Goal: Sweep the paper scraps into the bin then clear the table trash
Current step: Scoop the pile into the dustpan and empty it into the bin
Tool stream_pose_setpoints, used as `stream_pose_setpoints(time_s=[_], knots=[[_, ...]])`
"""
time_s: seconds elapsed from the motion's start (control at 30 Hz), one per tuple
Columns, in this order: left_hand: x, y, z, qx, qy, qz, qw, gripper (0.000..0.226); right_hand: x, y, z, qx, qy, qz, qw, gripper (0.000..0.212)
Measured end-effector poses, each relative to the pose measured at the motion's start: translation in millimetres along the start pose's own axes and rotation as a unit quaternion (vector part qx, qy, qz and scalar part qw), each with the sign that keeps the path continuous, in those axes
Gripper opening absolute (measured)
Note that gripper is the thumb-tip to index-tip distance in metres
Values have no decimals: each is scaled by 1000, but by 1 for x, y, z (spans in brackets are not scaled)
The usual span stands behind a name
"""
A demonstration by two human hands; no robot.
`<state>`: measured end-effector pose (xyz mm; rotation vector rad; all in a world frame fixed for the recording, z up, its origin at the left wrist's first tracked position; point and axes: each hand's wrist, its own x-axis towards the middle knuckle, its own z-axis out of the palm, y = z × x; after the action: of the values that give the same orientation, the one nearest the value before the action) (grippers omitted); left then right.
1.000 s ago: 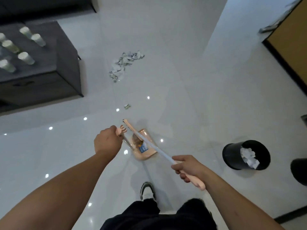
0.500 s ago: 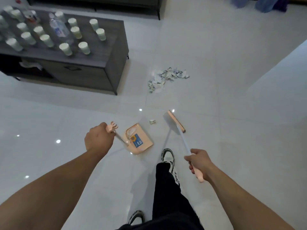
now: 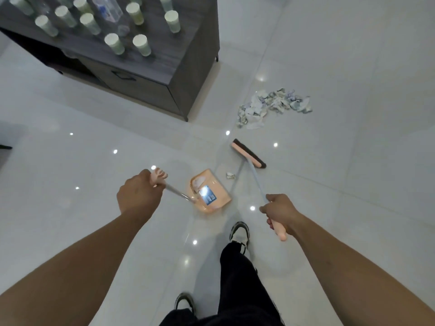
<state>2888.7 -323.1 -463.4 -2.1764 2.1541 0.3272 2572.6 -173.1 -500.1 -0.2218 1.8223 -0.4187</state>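
Observation:
A heap of torn paper scraps (image 3: 273,107) lies on the white tiled floor, to the right of a dark table (image 3: 183,67). One stray scrap (image 3: 230,175) sits between the dustpan and the broom head. My left hand (image 3: 138,194) grips the long handle of a pink dustpan (image 3: 209,191), whose pan hangs low over the floor. My right hand (image 3: 280,212) grips the handle of a pink broom (image 3: 248,154); its dark bristles point toward the heap, well short of it. The bin is out of view.
The dark table top carries several pale paper cups (image 3: 141,44) and a clear plastic bottle (image 3: 108,10). My legs in black trousers and two sneakers (image 3: 240,234) stand below the dustpan. Open tiled floor spreads to the right.
The view has swung from the bin toward the table and heap, which are nearer now. Broom and dustpan, crossed a second ago, are apart, the broom head out ahead.

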Motion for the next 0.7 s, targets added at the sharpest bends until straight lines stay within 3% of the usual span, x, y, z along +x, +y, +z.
stream_pose_setpoints(time_s=[0.2,0.3,0.5,0.7], knots=[[17,20,-9,-1,-9,-3,1000,21,-14,-49,-35,31,-129,26,991,48],[27,31,-16,1,-11,-5,1000,25,-20,-71,-51,8,-155,9,988,41],[66,54,-45,-24,-11,-6,1000,19,-13,-119,-47,38,-120,-35,991,43],[139,78,-67,-73,-6,15,997,22,1,-170,-52,112,-21,-55,992,40]])
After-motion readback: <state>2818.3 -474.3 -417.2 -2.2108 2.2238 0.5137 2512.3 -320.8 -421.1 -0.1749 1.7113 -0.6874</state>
